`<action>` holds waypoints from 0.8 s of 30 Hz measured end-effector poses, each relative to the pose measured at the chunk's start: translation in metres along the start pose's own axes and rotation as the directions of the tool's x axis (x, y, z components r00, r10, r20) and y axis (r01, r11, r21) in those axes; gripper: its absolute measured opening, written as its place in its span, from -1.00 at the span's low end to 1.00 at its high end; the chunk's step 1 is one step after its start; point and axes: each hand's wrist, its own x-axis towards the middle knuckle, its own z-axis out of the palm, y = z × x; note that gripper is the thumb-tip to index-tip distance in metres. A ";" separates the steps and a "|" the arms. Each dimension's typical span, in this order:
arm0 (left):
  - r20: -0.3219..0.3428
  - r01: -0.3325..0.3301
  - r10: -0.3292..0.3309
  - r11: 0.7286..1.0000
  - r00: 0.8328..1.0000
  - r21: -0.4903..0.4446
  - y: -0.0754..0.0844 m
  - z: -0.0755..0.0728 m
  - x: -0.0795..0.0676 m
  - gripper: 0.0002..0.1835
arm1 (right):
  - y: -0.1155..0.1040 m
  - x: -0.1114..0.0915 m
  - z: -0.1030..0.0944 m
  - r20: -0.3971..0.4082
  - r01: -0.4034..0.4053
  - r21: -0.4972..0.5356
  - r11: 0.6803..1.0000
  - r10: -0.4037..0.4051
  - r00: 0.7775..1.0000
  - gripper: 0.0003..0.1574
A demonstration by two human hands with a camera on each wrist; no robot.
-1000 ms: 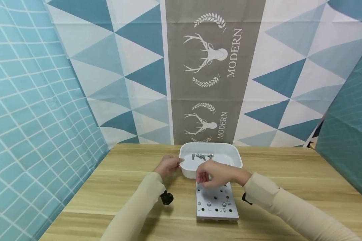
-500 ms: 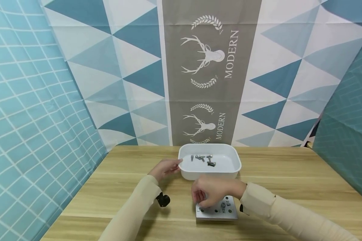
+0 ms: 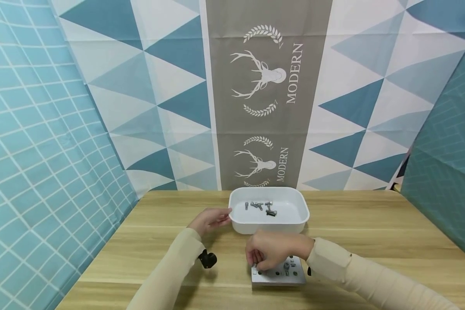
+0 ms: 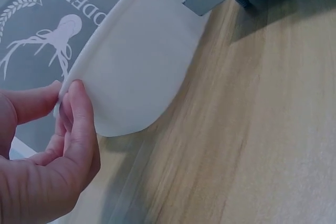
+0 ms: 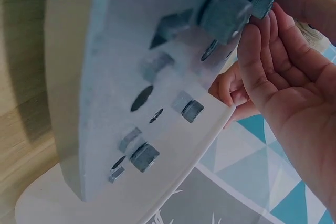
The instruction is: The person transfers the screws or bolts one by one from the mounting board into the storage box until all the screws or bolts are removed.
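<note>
My left hand (image 3: 210, 220) grips the left rim of a white plastic tray (image 3: 269, 228); in the left wrist view its thumb and fingers pinch the tray wall (image 4: 142, 51). In front of the tray lies a silver metal plate (image 3: 273, 280) with holes and several bolts in it. Over its near left corner is my right hand (image 3: 273, 249), fingers bent. The right wrist view shows that thumb and fingertips pinching the head of a bolt (image 5: 262, 4) at the plate's surface. Beside it, a larger bolt head (image 5: 226, 15) stands up. Part of the plate is hidden under the hand.
Several loose bolts (image 3: 271, 212) lie inside the tray. A wooden table (image 3: 352, 267) carries everything. Patterned cloth (image 3: 271, 129) hangs behind, with blue checked cloth (image 3: 42, 150) on the left and teal cloth (image 3: 441, 172) on the right.
My right hand has come from the plate's far end, by the tray, to its near left corner and lowered there. My left hand stays at the tray's rim. The head view has shifted slightly.
</note>
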 end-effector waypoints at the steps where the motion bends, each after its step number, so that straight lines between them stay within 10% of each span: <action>1: -0.003 0.001 -0.001 1.000 1.000 -0.002 0.000 0.000 -0.001 -0.63 | 0.000 0.000 0.001 -0.001 -0.001 0.000 1.000 0.001 1.000 -0.85; 24: 0.053 0.021 -0.020 1.000 0.998 -0.019 0.005 0.002 -0.004 -0.69 | 0.005 -0.004 0.001 -0.044 0.048 -0.011 0.999 -0.049 0.998 -0.88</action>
